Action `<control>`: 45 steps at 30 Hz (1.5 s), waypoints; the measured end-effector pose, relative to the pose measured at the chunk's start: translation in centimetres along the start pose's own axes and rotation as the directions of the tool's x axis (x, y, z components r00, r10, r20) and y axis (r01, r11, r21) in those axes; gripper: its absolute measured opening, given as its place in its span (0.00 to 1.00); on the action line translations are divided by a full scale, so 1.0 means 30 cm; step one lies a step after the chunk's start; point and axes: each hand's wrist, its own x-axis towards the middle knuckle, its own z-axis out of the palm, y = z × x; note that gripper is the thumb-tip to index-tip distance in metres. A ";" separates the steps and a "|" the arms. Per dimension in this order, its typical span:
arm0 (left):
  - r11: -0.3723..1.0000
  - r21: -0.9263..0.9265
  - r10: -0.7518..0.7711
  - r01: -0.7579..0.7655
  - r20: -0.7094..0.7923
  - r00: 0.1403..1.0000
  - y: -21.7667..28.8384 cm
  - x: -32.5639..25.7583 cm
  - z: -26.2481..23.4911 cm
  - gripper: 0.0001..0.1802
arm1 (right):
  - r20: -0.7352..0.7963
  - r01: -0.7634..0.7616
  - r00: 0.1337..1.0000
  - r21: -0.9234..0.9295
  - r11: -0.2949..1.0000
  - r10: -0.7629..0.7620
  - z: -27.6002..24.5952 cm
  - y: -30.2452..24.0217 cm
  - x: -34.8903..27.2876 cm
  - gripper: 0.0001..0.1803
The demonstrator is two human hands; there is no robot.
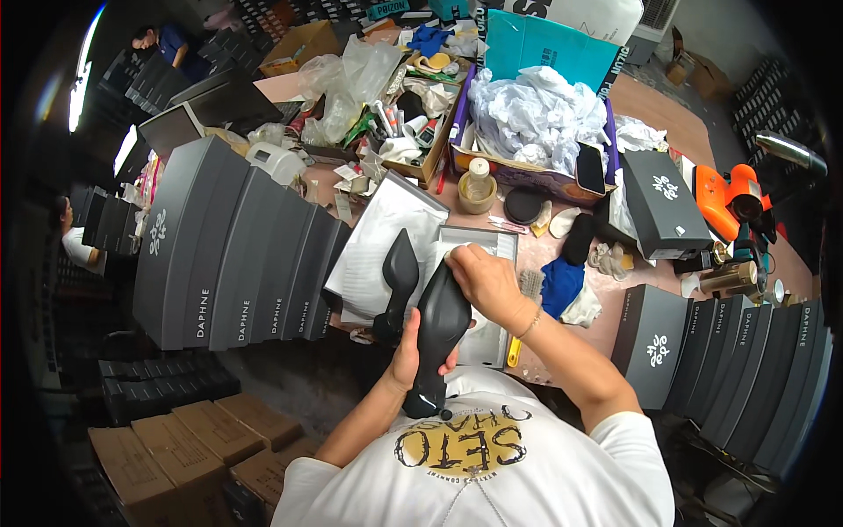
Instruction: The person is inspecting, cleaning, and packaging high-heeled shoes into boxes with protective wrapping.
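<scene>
My left hand point(407, 355) is wrapped round a black shoe point(444, 323) with a narrow tip, held upright close to my chest. At its upper end my right hand point(488, 279) is closed, the fingers bunched over the tip; a small whitish bit shows there, too small to name. A second black shoe point(401, 267) with a pointed toe lies just left of it, on white paper point(364, 272). Partly hidden under the held shoe and my right arm is an open grey shoebox point(481, 235). Beside my right wrist lies a brush point(530, 283).
Dark grey shoeboxes stand in rows at left point(206, 255) and right point(654, 342). Farther back are a purple-rimmed carton point(527, 180) of crumpled white paper, a bottle point(477, 180), a phone point(590, 169) and an orange heat gun point(716, 204). A blue cloth point(562, 285) lies right of the brush.
</scene>
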 end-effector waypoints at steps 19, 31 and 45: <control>0.998 -0.065 -0.007 0.000 -0.096 0.995 -0.040 0.000 -0.044 0.48 | -0.055 0.362 0.932 0.154 0.920 -0.357 0.027 -0.033 -0.152 0.09; 0.991 -0.080 -0.090 0.106 0.189 0.978 -0.021 0.028 -0.046 0.54 | -0.060 -0.066 0.996 0.057 0.996 0.069 -0.027 0.100 -0.021 0.06; 0.939 0.331 -0.059 0.099 -0.129 0.990 0.029 0.068 -0.134 0.16 | -0.568 -0.711 0.561 0.042 0.702 0.602 0.091 0.923 -0.260 0.30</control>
